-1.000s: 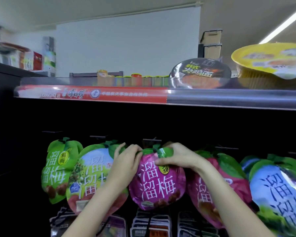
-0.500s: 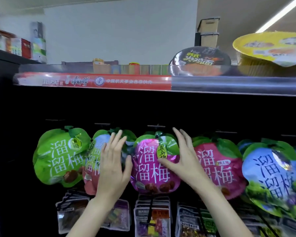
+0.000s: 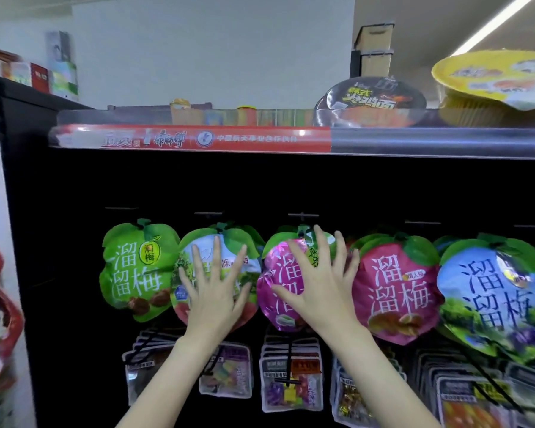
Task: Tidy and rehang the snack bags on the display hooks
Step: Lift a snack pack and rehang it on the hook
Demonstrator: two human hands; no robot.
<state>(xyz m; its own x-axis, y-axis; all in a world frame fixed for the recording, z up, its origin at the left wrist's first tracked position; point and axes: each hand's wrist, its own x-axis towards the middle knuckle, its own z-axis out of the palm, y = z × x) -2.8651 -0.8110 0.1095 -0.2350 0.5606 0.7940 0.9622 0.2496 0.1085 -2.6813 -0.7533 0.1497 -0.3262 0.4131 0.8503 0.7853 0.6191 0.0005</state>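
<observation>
Smoothing is the step in hand, by my reading: the magenta plum bag (image 3: 280, 282) hangs from the centre display hook (image 3: 302, 216), and the right hand (image 3: 323, 287) lies flat on its face with the fingers straight and spread, gripping nothing. The left hand (image 3: 215, 293) does the same on the pale blue-and-white plum bag (image 3: 229, 267) just beside it, palm down, fingers fanned, nothing pinched.

To do this well, the pressure should stay light and even through the palms, so the foil fronts settle square to the aisle without creasing. The magenta bag's green leaf top sits right under the hook, so a sideways shove could probably ride the hang hole along the wire or twist the pack; a gentle downward stroke looks safer. Each face should end upright, lettering level, edges just overlapping the neighbours rather than tucked behind them.

Outward from these two, the green plum bag (image 3: 136, 270) on the left hangs straight, while the pink-red plum bag (image 3: 396, 291) and the blue plum bag (image 3: 491, 291) on the right lean a little and may want the same attention. Below hang smaller clear candy packs (image 3: 291, 384) on lower pegs. Above, the shelf edge (image 3: 198, 139) carries a red strip, with noodle bowls (image 3: 372, 98) standing on top.
</observation>
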